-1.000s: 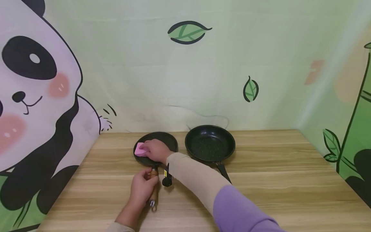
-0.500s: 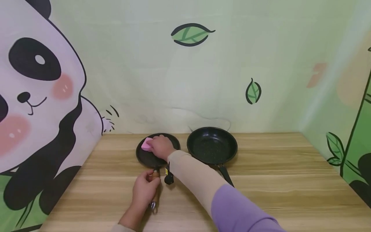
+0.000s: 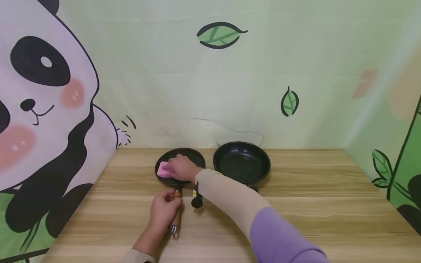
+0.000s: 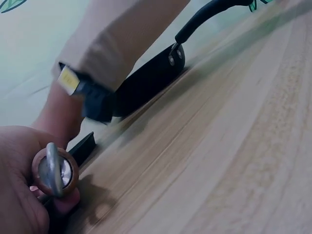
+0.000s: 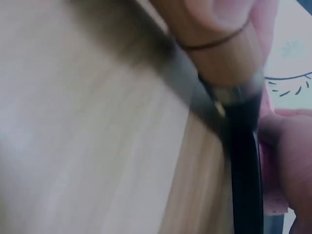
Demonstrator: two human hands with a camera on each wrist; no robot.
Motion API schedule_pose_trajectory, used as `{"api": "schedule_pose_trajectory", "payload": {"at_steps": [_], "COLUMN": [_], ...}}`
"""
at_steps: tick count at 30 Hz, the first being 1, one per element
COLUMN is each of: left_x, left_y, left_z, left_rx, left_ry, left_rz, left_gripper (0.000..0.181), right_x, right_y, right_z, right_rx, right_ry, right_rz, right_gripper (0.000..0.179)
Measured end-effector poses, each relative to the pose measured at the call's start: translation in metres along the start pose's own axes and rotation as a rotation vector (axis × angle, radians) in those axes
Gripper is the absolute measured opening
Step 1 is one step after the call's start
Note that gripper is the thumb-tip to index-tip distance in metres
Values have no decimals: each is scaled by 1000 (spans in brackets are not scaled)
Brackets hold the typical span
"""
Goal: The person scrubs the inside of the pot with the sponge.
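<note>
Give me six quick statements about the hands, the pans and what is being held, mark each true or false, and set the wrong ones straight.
1. The left hand holds the wooden handle of the smaller pan. True.
2. The right hand holds a spoon. False: it holds a pink sponge.
3. In the head view, the pink sponge is within the rim of the smaller pan. True.
4. In the head view, the larger pan is left of the smaller pan. False: it is on the right.
5. A metal ring is at the end of the wooden handle. True.
6. The inside of the larger pan is white. False: it is black.
</note>
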State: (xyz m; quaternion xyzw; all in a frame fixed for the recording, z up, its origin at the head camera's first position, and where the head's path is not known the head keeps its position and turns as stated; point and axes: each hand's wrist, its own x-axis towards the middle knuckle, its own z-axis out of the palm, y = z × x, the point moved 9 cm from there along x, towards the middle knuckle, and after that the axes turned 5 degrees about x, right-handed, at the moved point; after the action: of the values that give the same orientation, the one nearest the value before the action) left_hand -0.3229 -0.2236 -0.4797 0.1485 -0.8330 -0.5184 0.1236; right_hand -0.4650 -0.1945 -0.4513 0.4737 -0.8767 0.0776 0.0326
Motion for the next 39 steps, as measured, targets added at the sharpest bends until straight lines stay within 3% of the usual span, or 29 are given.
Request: {"api": "schedule_pose_trajectory", "payload": {"at_steps": [5, 9, 17, 23, 28, 32, 37, 39], "left_x": [0, 0, 3, 3, 1, -3, -6, -6], "left_y": [1, 1, 1, -2, -3, 0, 4, 4], "left_z": [-1, 2, -1, 1, -1, -2, -4, -5], "left_rx": [48, 57, 8, 9, 21, 56, 83, 87], "left_ry": [6, -10, -44, -42, -22, 4, 52, 69], "left_rz": [4, -3, 0, 10, 16, 23, 26, 23], "left_gripper": [40, 40, 40, 42, 42, 41, 39, 39], "right_x": [-27, -40, -9, 14, 22, 24, 26, 25], "right_y": [1, 3, -7, 4, 16, 35, 49, 49], "right_z": [-8, -13, -6, 1, 7, 5, 2, 2], "right_rx": [77, 93, 61, 94, 127, 195, 159, 65], "right_ry": [-101, -120, -37, -56, -85, -50, -25, -28], "right_rz": [-123, -169, -118, -61, -80, 15, 65, 40], "right_gripper": [40, 39, 31, 24, 23, 23, 23, 24]}}
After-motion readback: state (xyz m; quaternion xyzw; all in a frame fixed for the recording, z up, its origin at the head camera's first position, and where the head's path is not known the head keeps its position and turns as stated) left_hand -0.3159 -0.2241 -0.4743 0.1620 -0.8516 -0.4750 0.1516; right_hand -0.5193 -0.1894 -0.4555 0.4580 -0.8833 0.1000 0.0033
